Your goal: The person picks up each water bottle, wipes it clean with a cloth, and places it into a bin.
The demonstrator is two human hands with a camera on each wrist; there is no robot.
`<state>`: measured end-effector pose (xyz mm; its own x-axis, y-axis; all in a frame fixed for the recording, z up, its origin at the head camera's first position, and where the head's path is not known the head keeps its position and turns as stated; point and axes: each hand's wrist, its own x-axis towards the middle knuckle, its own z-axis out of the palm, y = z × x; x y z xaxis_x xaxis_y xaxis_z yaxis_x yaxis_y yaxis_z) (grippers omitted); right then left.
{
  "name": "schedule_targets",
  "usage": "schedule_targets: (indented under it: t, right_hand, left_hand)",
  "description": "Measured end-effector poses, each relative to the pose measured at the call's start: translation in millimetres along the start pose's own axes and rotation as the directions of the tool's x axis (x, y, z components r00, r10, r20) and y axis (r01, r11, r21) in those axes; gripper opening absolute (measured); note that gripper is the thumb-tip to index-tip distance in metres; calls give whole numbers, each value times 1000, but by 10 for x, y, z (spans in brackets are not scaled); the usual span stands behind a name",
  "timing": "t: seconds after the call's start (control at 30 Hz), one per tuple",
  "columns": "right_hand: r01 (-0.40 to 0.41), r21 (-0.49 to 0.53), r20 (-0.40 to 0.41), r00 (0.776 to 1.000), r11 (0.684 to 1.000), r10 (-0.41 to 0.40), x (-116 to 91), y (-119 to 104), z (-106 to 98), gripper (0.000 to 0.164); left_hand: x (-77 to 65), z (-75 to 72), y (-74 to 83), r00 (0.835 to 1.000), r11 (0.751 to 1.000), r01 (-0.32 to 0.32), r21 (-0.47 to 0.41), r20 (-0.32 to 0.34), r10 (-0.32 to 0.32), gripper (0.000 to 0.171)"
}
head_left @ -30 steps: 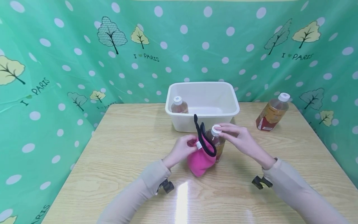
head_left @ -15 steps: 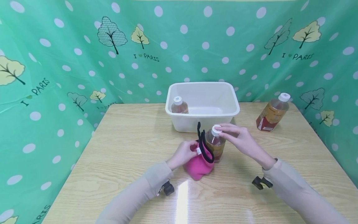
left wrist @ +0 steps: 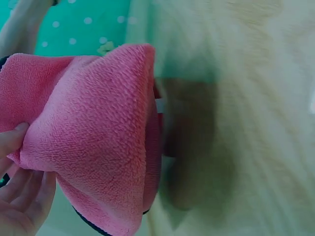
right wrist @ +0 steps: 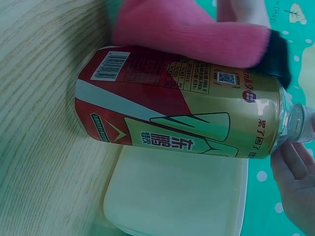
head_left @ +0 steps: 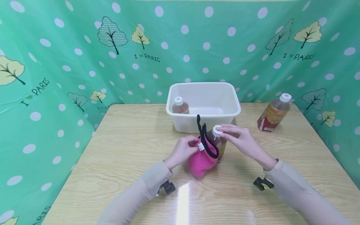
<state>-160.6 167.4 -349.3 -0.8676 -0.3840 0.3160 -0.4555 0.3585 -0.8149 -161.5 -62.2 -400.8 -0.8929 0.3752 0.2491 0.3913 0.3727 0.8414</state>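
Note:
A drink bottle [right wrist: 177, 108] with a red and gold label and a white cap stands upright on the table in front of the tub. My right hand [head_left: 234, 133] pinches its cap between thumb and fingers. In my left hand [head_left: 184, 150] is a bunched pink cloth [head_left: 201, 161] with black edging, a black loop and a white tag. The cloth lies along the bottle's left side and covers part of it in the head view. In the left wrist view, fingers [left wrist: 39, 194] and thumb grip a fold of the plush cloth.
Behind the bottle stands a white tub [head_left: 203, 122], with one capped bottle [head_left: 180, 106] at its left end. Another bottle [head_left: 273, 113] stands at the back right of the wooden table [head_left: 126, 140]. A green dotted curtain [head_left: 205, 47] hangs behind.
The cloth in my left hand has slid down along the bottle's side and then back up, its folds shifting. My right hand keeps its hold on the cap, and the bottle stays in place.

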Motion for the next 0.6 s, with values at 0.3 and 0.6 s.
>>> schedule_targets:
  t: [0.3, 0.6]
  right_hand:
    - [-13, 26, 13, 1000, 1000, 13, -6, -2, 4, 28]
    - [-19, 18, 8, 1000, 1000, 19, -19, 8, 1, 28]
  left_hand:
    - [6, -62, 135, 998, 999, -44, -9, -46, 43, 22]
    - [6, -26, 120, 1000, 1000, -1, -20, -23, 0, 22]
